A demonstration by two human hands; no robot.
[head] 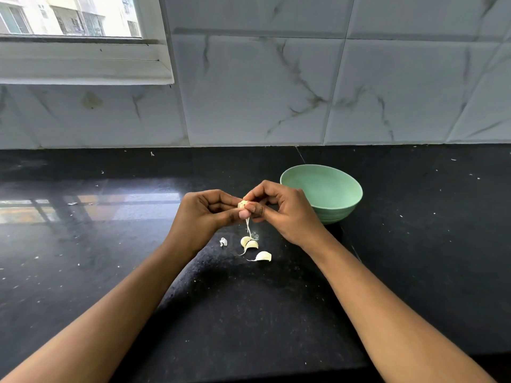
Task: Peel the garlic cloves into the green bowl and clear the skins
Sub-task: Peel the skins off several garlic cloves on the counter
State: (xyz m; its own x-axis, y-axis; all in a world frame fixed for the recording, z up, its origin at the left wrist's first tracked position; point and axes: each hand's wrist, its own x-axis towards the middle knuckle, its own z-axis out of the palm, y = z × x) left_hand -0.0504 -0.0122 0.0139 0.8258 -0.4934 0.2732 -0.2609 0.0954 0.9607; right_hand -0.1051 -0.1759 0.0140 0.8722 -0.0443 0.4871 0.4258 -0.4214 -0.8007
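as loose cloves lie below, left hand and right hand pinch one garlic clove by the green bowl.

Left, right hands — fingertips together

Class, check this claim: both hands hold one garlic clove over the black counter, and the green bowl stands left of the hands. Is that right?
No. The left hand and right hand do hold one garlic clove over the black counter, but the head view shows the green bowl right of them, not left.
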